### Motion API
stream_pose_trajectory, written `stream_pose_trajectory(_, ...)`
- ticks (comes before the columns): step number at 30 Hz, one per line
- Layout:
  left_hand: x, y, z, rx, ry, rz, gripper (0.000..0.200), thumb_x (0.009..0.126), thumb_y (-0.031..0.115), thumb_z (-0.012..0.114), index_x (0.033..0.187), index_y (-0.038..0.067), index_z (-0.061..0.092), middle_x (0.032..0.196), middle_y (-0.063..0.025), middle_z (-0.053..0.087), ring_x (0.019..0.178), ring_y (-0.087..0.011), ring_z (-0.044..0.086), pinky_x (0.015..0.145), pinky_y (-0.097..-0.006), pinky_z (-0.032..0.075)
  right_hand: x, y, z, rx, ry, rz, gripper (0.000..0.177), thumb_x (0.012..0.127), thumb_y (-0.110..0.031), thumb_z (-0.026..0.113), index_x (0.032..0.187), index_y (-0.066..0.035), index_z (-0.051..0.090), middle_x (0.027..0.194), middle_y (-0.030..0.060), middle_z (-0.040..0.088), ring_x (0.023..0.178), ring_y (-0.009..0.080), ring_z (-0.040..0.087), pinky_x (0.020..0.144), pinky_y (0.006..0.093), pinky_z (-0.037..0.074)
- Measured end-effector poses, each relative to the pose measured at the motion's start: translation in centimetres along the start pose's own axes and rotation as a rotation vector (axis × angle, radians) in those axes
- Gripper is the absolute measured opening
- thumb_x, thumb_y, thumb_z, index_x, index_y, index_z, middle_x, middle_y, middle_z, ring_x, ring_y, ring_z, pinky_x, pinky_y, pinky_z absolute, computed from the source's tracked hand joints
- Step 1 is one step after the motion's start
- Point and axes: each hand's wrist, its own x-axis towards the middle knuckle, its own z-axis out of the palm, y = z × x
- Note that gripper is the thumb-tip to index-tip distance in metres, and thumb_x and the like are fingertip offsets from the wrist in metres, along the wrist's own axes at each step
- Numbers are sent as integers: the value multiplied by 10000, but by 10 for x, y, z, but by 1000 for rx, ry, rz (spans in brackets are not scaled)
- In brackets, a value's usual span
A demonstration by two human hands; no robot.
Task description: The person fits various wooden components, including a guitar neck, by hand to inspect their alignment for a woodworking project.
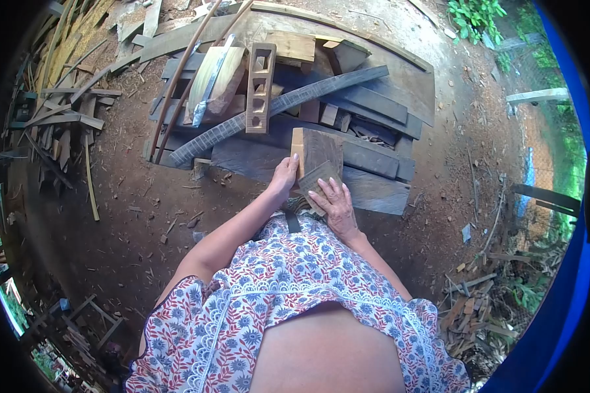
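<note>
A thick wooden block with a dark, rough face and a paler left side stands in front of my body, its near end by my waist. My left hand is closed on the pale left edge, fingertips up along the side. On the near part of the block lies a small, flat grey-brown piece, set at a slant. My right hand grips this piece from the right, its fingers across the top; the thumb is hidden.
Dark planks lie stacked ahead, bearing a slotted wooden piece, a long ridged bar and a pale log section. Scrap wood is heaped on the left, with more offcuts at lower right. Mesh fencing runs along the right.
</note>
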Motion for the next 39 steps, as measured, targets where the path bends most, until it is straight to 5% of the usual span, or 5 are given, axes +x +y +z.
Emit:
stream_pose_trajectory(7,-20,17,9,-44,-44,-16,528,958,499,446,1215,37,448,1113,-101,537,1003,-228,556,830,-422,497,-63,59,-3,-154,-27,369,660,776,68,481,1339,-274,508,1444,54,403,1332,306,365,1098,503,245)
stream_pose_trajectory(13,-38,20,30,462,121,307,648,785,460,684,1151,-16,442,1095,-198,588,990,-335,607,863,-402,483,-58,55,-13,4,168,557,666,771,98,474,1356,-220,487,1423,91,423,1316,304,387,1081,456,286)
stream_pose_trajectory(16,-60,73,38,901,158,416,620,738,333,702,1189,-27,477,1147,-228,578,1046,-357,589,906,-421,464,-44,45,-19,67,266,511,651,774,106,473,1355,-189,486,1414,103,431,1306,305,397,1071,445,305)
stream_pose_trajectory(23,-59,88,55,1152,162,633,618,713,291,713,1226,43,473,1177,-162,549,1074,-366,532,877,-458,490,31,9,-48,51,431,347,644,777,99,482,1345,-204,495,1415,74,436,1301,298,404,1087,447,292)
stream_pose_trajectory(39,-72,23,17,959,200,774,844,666,265,805,1320,31,326,1217,-217,425,1122,-394,479,922,-441,445,46,10,-5,-364,207,229,590,820,3,502,1322,-306,514,1452,-28,402,1348,279,344,1091,585,211)
